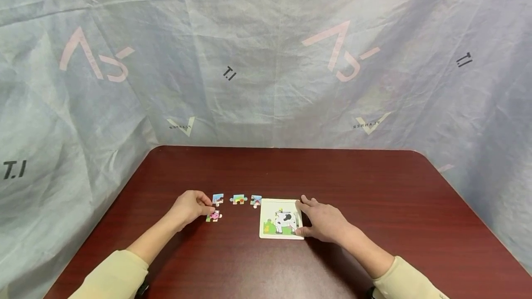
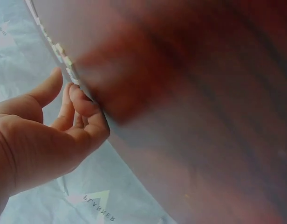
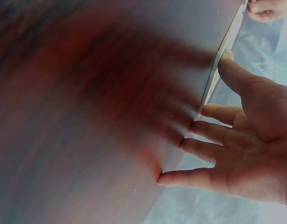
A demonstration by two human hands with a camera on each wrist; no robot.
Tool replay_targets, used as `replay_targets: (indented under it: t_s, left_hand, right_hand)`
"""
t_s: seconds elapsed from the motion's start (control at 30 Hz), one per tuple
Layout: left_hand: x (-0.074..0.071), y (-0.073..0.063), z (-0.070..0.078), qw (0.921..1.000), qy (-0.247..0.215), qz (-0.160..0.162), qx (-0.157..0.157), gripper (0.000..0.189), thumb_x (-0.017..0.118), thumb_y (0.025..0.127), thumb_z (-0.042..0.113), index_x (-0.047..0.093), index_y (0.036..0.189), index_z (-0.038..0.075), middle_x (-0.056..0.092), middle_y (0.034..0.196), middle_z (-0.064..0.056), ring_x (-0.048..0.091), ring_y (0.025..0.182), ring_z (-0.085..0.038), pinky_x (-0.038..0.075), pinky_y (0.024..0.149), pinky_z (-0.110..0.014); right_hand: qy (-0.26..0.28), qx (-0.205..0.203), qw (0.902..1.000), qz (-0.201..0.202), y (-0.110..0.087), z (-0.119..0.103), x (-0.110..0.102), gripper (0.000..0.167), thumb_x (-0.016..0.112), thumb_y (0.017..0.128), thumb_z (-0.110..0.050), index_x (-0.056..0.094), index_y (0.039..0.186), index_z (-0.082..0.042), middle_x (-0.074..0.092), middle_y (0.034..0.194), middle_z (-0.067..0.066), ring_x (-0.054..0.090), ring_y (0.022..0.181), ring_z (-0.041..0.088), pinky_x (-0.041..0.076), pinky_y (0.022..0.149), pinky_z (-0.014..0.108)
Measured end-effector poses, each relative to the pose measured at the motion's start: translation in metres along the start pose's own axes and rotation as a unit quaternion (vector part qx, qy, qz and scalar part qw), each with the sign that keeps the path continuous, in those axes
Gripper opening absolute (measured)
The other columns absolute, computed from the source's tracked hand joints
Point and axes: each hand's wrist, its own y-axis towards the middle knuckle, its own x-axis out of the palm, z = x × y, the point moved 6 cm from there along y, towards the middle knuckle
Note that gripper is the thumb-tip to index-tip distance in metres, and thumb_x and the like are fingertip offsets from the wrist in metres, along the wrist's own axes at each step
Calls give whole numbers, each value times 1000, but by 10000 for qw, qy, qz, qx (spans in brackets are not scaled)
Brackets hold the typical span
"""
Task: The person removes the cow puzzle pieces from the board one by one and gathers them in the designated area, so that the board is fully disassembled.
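My left hand (image 1: 193,207) is at a puzzle piece with a pink animal (image 1: 214,216), its fingertips overlapping the piece's upper edge. In the left wrist view, the thumb stands apart from the bent fingers (image 2: 83,100), with nothing visible between them. To the right lies a pale square puzzle board (image 1: 267,203) showing a black-and-white cow (image 1: 287,219) on green. My right hand (image 1: 326,220) rests along the board's right side, thumb on its edge. Its spread fingers (image 3: 190,179) touch the board's corner and the tabletop.
Behind the pink piece lie three loose puzzle pieces in a row: a blue one (image 1: 218,198), a green-yellow one (image 1: 238,199) and one beside the board (image 1: 255,200). The dark red table (image 1: 353,174) is backed by hanging grey cloth (image 1: 266,96).
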Motion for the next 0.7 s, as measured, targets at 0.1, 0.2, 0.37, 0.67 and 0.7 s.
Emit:
replay_targets:
  t_s: [0.1, 0.2, 0.37, 0.67, 0.7]
  left_hand:
    - [0, 1, 8, 10000, 2, 39, 56, 14, 80, 87, 10, 67, 90, 4, 64, 82, -5, 57, 80, -22, 46, 69, -37]
    - [5, 1, 21, 9998, -61, 12, 162, 14, 79, 87, 11, 67, 91, 5, 63, 84, -6, 58, 81, -22, 46, 70, -38]
    - [23, 0, 44, 9984, -433, -214, 282, 12, 79, 87, 8, 68, 91, 6, 62, 84, -6, 52, 66, -18, 42, 57, -31]
    - [64, 1, 80, 9925, -634, -759, 720, 13, 82, 82, 4, 70, 86, 6, 61, 78, -4, 54, 73, -17, 42, 61, -29]
    - [68, 2, 83, 9919, -630, -806, 752, 13, 82, 82, 4, 70, 85, 6, 62, 77, -4, 55, 73, -18, 43, 61, -29]
  right_hand:
    - [-40, -23, 10000, 23, 0, -1, 0, 77, 78, 87, -45, 51, 146, -1, 44, 152, 24, 49, 134, 41, 50, 93, 54]
    - [-44, -3, 10000, 8, -1, -1, 0, 77, 78, 87, -45, 52, 145, -1, 44, 152, 24, 49, 134, 41, 49, 93, 54]
    - [-5, 37, 10000, -43, -1, -1, 0, 78, 77, 87, -45, 51, 146, -1, 44, 152, 24, 48, 134, 41, 49, 93, 54]
    - [-7, 38, 10000, -27, 0, 0, 0, 78, 77, 87, -45, 51, 146, -2, 44, 152, 23, 48, 134, 41, 49, 95, 55]
    - [-9, 38, 10000, -21, 0, 0, 0, 78, 78, 87, -45, 51, 146, -2, 44, 152, 23, 49, 134, 41, 49, 95, 54]
